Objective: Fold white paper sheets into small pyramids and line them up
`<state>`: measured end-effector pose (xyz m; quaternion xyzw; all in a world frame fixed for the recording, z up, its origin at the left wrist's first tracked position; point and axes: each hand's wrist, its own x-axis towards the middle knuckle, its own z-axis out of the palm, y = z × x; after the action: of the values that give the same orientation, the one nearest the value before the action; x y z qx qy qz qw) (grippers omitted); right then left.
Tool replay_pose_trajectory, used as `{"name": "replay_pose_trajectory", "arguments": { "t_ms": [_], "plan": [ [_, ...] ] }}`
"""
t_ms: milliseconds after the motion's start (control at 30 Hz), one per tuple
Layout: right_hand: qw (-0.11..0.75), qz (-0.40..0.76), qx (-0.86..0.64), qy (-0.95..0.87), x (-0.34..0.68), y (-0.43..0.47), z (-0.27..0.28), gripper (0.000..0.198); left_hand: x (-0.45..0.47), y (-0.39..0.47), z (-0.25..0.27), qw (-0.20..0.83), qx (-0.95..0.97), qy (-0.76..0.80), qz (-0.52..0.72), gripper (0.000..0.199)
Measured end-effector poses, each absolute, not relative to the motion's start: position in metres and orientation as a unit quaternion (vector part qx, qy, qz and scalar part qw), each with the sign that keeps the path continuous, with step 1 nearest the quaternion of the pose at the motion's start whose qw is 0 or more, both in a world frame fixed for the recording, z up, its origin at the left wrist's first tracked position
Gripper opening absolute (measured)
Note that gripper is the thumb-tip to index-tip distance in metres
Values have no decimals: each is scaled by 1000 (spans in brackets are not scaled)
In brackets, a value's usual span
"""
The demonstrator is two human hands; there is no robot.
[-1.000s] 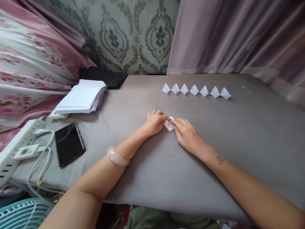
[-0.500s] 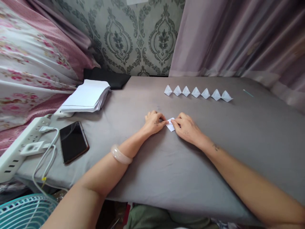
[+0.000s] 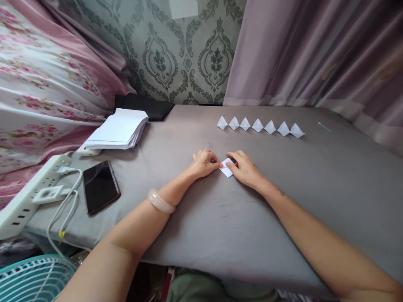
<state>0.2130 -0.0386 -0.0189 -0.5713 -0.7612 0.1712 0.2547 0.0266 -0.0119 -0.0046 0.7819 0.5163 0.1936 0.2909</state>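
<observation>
A small folded square of white paper (image 3: 226, 170) lies on the grey-covered table, one corner pointing toward me. My left hand (image 3: 206, 162) pinches its left corner between thumb and fingers, the other fingers curled. On the opposite side my right hand (image 3: 244, 167) grips the paper's right part, its thumb lying over the surface. The fingertips beneath and behind the paper are partly hidden. Beyond both hands, several folded white paper pieces (image 3: 258, 125) with pointed tops stand in a row.
At the left are a stack of white paper (image 3: 118, 128), a phone (image 3: 101, 187) and a white power strip (image 3: 34, 193) with plugged-in cables. A black cloth item (image 3: 151, 108) lies behind the stack. A thin stick (image 3: 325, 127) rests far right. A teal fan (image 3: 34, 279) stands below the table edge.
The view has tilted up slightly. My right thumb has slid a little on the paper, and more of the folded square shows. Both hands keep their hold.
</observation>
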Motion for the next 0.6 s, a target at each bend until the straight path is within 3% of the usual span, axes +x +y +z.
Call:
{"name": "replay_pose_trajectory", "arguments": {
  "t_ms": [300, 600],
  "plan": [
    [216, 278, -587, -729, 224, -45, 3, 28, 28, -14, -4, 303, 803, 475, 195, 22],
    [347, 465, -548, -603, 233, -51, 15, 25, 31, -15, -9, 460, 717, 421, 310, 50]
  ]
}}
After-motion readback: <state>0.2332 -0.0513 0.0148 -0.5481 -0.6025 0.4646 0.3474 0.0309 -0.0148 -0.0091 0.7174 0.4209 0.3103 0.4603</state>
